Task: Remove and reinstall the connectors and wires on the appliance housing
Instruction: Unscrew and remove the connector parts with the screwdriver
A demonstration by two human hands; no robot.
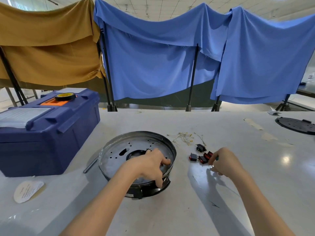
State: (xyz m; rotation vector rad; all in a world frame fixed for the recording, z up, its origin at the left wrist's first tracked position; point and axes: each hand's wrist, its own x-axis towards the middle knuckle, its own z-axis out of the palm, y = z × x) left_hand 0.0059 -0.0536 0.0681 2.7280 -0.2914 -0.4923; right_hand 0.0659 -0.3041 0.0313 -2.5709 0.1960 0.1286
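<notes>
A round metal appliance housing (119,150) with a black base sits in the middle of the white table. My left hand (151,166) grips its near right rim, fingers inside the pan and thumb over the black outer edge. To the right lie black and red rocker switches (201,157), a black socket connector (201,148) and a bundle of thin pale wires (184,137). My right hand (223,161) hovers at the switches, fingers curled round a small tool with a green handle; its tip is hidden.
A blue toolbox (47,133) with a tape roll (65,96) on top stands at the left. A metal rod (90,165) lies beside the housing. A paper label (28,190) lies near left, a black round cover (296,125) at far right. Cloth-draped frames stand behind.
</notes>
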